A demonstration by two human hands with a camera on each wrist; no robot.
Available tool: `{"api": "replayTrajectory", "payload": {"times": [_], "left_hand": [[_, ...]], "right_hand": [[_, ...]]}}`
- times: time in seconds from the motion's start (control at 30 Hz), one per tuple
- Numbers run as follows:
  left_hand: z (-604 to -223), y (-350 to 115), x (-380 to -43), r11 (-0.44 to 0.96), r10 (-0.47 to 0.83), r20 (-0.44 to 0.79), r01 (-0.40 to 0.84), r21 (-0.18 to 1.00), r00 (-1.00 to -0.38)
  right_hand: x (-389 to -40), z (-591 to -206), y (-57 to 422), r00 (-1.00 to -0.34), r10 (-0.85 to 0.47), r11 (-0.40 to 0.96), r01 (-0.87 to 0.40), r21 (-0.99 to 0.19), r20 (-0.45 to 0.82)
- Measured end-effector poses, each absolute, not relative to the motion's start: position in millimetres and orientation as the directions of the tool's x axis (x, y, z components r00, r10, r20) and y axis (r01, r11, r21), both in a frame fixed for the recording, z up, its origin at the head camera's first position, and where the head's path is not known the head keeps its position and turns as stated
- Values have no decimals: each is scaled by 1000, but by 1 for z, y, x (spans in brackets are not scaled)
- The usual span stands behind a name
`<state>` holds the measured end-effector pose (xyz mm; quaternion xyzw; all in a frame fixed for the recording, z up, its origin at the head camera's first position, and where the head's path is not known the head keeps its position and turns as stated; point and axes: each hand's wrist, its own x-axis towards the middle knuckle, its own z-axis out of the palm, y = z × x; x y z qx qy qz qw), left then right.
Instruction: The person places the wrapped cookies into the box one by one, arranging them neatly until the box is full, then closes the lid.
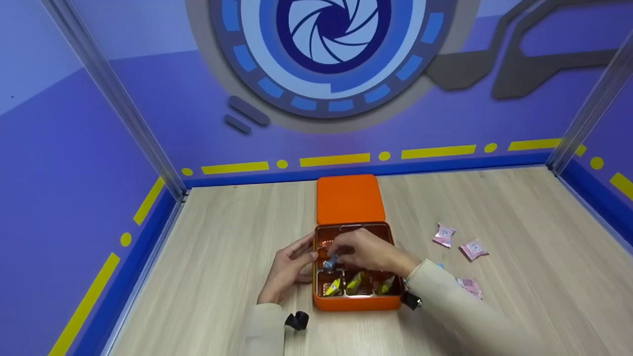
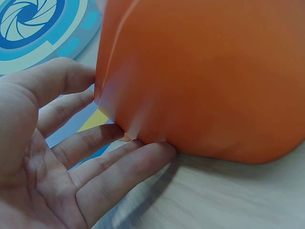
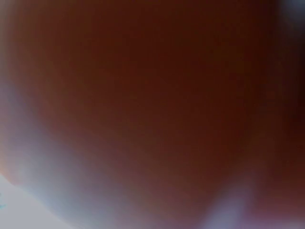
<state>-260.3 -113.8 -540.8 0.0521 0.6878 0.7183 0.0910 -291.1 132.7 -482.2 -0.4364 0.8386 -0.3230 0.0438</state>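
Observation:
An open orange box (image 1: 356, 303) with divided compartments stands on the table, its lid (image 1: 350, 200) lying behind it. My left hand (image 1: 288, 269) rests against its left side; in the left wrist view the extended fingers (image 2: 128, 167) touch the orange wall. Over the left compartments, my right hand (image 1: 366, 249) reaches in from the right and pinches a blue-wrapped candy (image 1: 330, 263). Yellow-green wrapped candies (image 1: 355, 284) stand in the front row of compartments. The right hand covers much of the middle row, and the right wrist view is a dark reddish blur.
To the right of the box, pink-wrapped candies (image 1: 474, 249) lie on the wooden table (image 1: 217, 237). A small blue piece shows beside the right sleeve (image 1: 445, 284), which partly hides a pink candy. Blue-purple panels (image 1: 148, 99) enclose the back and sides.

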Motion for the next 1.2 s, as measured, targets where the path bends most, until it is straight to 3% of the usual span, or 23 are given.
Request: {"api": "replayTrajectory", "payload": {"times": [0.47,0.97,1.2], "left_hand": [[-541,-114,-260,-47,208,-43,-54,997,-977],[-541,-114,-260,-37,199,-43,-51,998,-979],[-541,-114,-261,-40,190,-40,-48,998,-981]], "right_hand": [[-289,-482,141,-619,-747,380,-697,-608,242],[-281,-476,170,-707,-666,415,-614,-672,236],[-280,-477,182,-715,-657,394,-595,-700,238]]}}
